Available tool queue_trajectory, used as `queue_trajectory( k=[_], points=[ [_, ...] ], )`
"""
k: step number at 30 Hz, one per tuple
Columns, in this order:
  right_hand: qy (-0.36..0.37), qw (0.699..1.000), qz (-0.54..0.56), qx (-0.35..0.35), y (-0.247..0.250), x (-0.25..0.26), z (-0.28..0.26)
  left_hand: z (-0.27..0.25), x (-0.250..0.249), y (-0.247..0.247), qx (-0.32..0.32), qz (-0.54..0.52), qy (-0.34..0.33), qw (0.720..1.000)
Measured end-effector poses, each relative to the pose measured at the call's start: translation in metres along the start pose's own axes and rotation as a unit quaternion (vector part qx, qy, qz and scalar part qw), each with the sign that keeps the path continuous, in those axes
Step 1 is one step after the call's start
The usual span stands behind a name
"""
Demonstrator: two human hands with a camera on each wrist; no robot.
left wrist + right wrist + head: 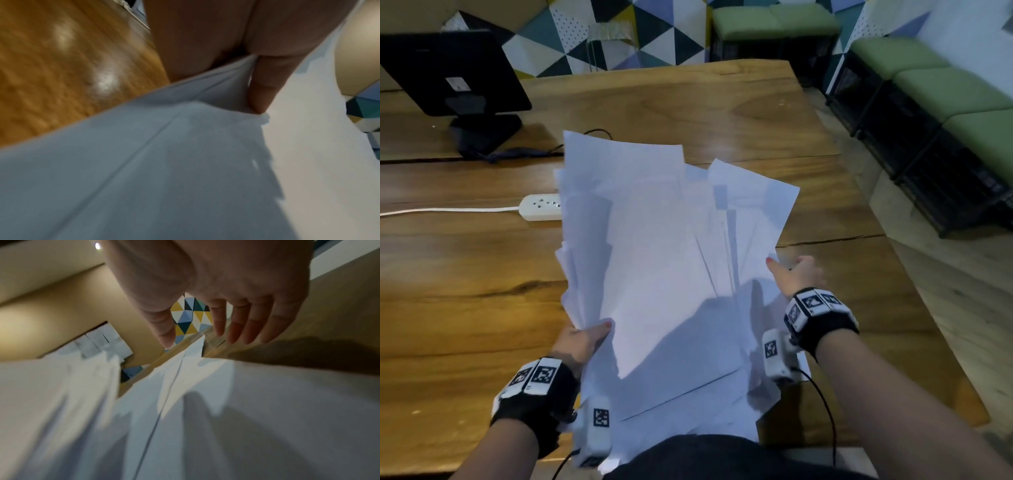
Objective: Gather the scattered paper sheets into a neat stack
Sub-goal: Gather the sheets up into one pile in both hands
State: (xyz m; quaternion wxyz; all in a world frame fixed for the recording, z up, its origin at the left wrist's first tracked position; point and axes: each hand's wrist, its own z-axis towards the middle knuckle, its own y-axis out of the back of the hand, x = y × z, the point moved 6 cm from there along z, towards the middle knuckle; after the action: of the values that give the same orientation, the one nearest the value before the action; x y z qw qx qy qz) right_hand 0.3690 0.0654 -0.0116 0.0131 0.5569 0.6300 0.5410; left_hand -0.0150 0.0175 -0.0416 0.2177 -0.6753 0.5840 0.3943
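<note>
A loose bundle of white paper sheets point(664, 246) is lifted above the wooden table point(465, 301), fanned out and uneven at the top. My left hand point(582, 339) grips the bundle's lower left edge, thumb on top; in the left wrist view the thumb point(265, 84) presses into the paper sheets point(164, 170). My right hand point(794, 274) is at the bundle's right edge with fingers straight. In the right wrist view the fingers point(242, 326) are spread above the paper sheets point(226, 402), not closed on them. More sheets point(688, 404) lie flat beneath, near the table's front edge.
A white power strip point(541, 206) with its cord lies on the table left of the papers. A black monitor point(448, 72) on a stand is at the back left. Green-cushioned black crates point(928, 113) line the floor to the right.
</note>
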Motion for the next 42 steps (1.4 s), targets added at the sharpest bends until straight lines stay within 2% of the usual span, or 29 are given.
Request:
queue_trajectory(
  k=[2,4,7,9,16,20,32,39,42],
  points=[
    [-0.022,0.999,-0.039,0.004,-0.01,0.012,-0.005,-0.004,-0.001,0.005,0.007,-0.014,-0.012,1.0],
    [-0.013,0.996,-0.085,0.0,-0.028,0.022,-0.012,-0.01,-0.003,0.009,0.004,-0.03,-0.02,0.999],
    [0.038,0.982,-0.182,-0.006,-0.054,0.027,-0.024,-0.012,-0.003,0.016,-0.008,-0.05,-0.018,0.999],
    [0.068,0.976,-0.208,-0.013,-0.058,0.028,-0.027,-0.009,-0.001,0.02,-0.007,-0.049,-0.008,0.999],
    [0.057,0.997,-0.008,0.054,-0.036,0.021,-0.013,0.001,0.002,0.015,0.01,-0.042,0.004,0.999],
    [0.039,0.998,0.009,0.057,-0.03,0.001,-0.004,0.004,-0.004,0.006,0.014,-0.037,0.007,0.999],
    [0.107,0.986,0.106,-0.068,0.029,-0.006,-0.007,-0.004,-0.016,-0.018,0.022,-0.003,0.036,0.999],
    [0.169,0.938,0.215,-0.214,0.084,0.021,-0.017,0.0,-0.015,-0.023,0.035,0.015,0.05,0.998],
    [0.157,0.914,0.278,-0.251,0.098,0.031,-0.02,0.001,-0.018,-0.024,0.038,0.031,0.045,0.998]
  ],
)
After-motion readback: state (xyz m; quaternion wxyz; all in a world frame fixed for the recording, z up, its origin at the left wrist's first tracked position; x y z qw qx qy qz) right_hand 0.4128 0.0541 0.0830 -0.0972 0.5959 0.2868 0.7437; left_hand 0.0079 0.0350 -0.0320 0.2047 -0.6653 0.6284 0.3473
